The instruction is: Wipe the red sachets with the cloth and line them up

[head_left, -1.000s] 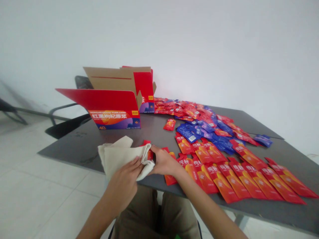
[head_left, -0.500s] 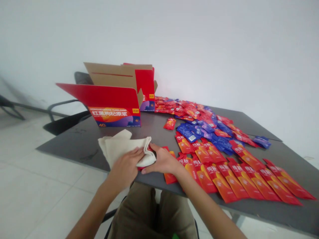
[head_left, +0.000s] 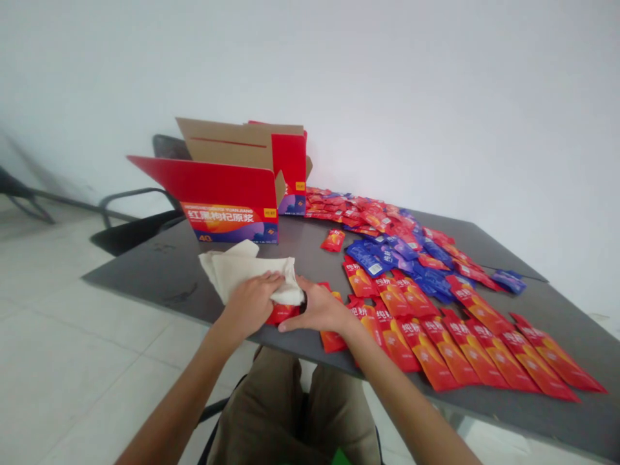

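Plain white wall and pale tiled floor, black chair (head_left: 130,226), dark grey table (head_left: 159,278), open red cardboard box (head_left: 232,194), left hand (head_left: 252,303) clutching beige folded cloth (head_left: 247,274) over red foil sachet (head_left: 282,314) at the near edge, right hand (head_left: 320,310) pinching that sachet's end, rows of red sachets (head_left: 460,349), blue sachets (head_left: 387,255)

Crumpled cream cloth (head_left: 242,271) lies over a flat red sachet (head_left: 282,314).

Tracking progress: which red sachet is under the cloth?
The red sachet at the near edge of the table, between left hand and right hand, partly covered by the beige cloth; the others lie uncovered.
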`<state>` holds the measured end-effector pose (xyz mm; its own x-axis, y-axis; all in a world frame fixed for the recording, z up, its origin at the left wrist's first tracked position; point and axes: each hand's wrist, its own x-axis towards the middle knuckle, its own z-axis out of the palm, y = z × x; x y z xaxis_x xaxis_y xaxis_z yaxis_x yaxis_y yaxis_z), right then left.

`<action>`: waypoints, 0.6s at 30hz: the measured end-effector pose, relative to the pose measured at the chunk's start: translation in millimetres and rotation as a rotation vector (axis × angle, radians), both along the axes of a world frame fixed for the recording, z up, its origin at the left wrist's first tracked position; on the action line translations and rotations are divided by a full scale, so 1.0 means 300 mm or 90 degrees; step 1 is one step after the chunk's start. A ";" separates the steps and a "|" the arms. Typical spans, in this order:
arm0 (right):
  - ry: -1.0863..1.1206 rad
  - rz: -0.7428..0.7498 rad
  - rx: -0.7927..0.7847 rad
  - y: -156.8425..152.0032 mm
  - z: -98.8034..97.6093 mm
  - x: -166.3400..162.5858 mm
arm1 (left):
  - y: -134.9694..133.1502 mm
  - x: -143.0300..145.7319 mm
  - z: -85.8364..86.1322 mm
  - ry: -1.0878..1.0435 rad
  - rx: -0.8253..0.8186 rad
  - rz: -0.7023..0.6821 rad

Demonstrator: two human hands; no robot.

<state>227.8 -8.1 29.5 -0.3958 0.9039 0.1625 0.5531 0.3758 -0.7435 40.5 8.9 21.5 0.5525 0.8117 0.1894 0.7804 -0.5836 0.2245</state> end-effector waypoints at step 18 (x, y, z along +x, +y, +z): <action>-0.586 -0.043 0.468 -0.059 -0.030 -0.207 | 0.076 -0.212 -0.058 0.052 0.082 0.147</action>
